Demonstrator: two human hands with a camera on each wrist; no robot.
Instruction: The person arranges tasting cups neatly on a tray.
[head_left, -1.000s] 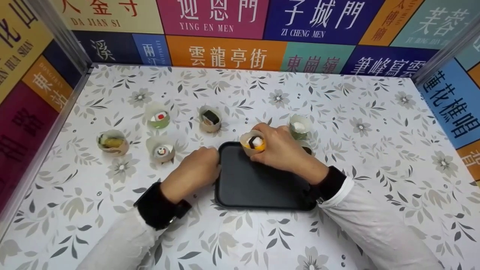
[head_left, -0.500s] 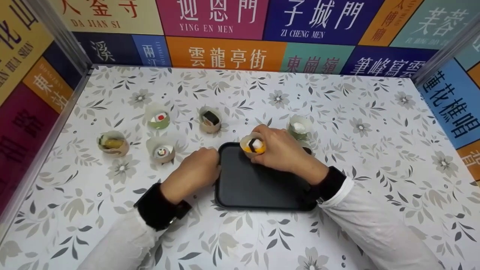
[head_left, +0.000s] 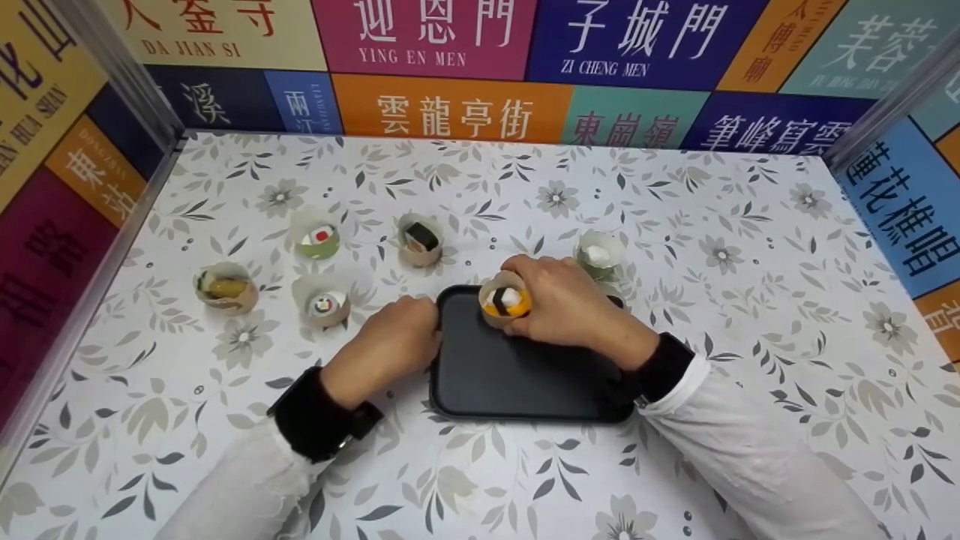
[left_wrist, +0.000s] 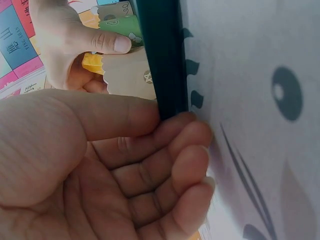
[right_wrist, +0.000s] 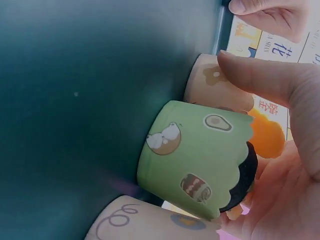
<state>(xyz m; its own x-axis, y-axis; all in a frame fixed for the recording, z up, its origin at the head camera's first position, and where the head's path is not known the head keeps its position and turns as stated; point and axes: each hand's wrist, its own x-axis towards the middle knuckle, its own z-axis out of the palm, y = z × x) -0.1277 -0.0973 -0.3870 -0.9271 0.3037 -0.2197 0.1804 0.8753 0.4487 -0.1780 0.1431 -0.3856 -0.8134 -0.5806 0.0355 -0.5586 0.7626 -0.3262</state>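
Note:
My left hand (head_left: 401,334) pinches the left edge of a black rectangular tray (head_left: 525,382); in the left wrist view its thumb and fingers meet at the tray's rim (left_wrist: 167,75). With my right hand (head_left: 566,304), I hold a beige paper cup (head_left: 495,322) at the tray's back left. Inside the cup sits a sushi-like piece in orange and white with a black band. The right wrist view shows a green paper cup (right_wrist: 195,155) with a black-topped piece and another beige cup (right_wrist: 145,222) standing on the tray beside it. My right hand mostly hides these two in the head view.
Left of the tray stand several paper cups with sushi-like pieces, among them a beige cup (head_left: 227,301), a green cup (head_left: 319,247) and a brown cup (head_left: 421,255). Beyond my right hand is another greenish cup (head_left: 600,266). Colourful panels (head_left: 450,105) border the flowered table.
My right hand has moved the beige cup slightly toward me and down over the back left of the tray. The left hand and tray have stayed in place.

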